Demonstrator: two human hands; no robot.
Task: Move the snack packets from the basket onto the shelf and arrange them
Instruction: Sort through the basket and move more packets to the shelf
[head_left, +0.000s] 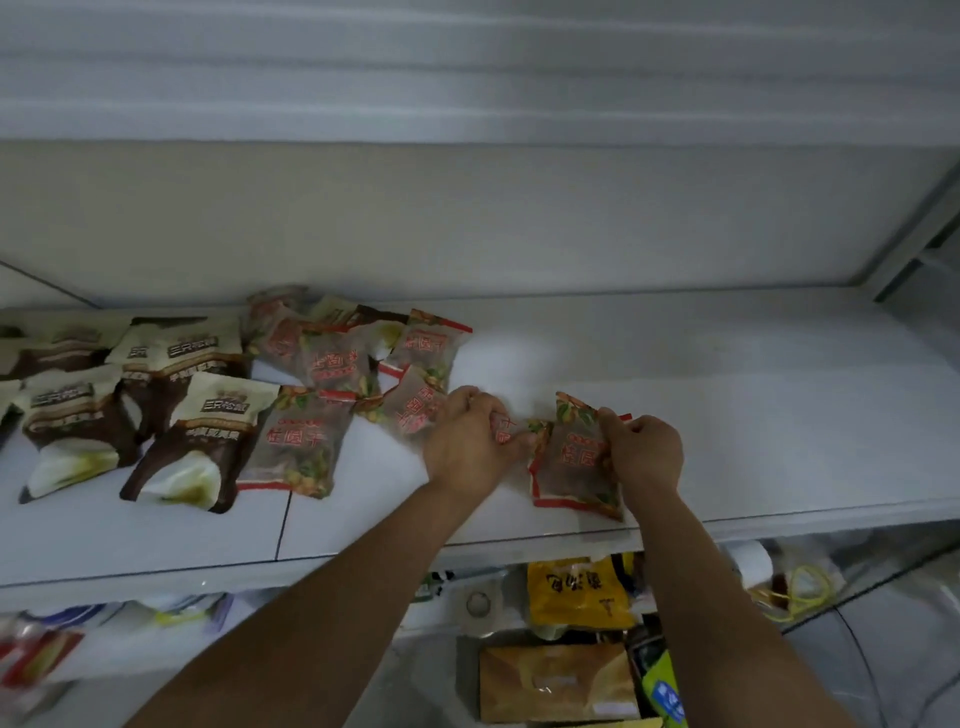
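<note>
I see the right hand (644, 452) in the lower middle of the frame; its fingers are curled and pinch the right edge of a red-lettered packet (569, 462). The packet's long axis runs almost top to bottom, and its lower end lies on the white shelf (753, 415) near the front edge. Just to the left, the left hand (465, 439) curls its fingers round a second packet (506, 434), mostly hidden. Both are thin, crinkly, half-clear film with red seams. The laid packets (311, 441) are further left, so I judge the left hand is nearer to them.
</note>
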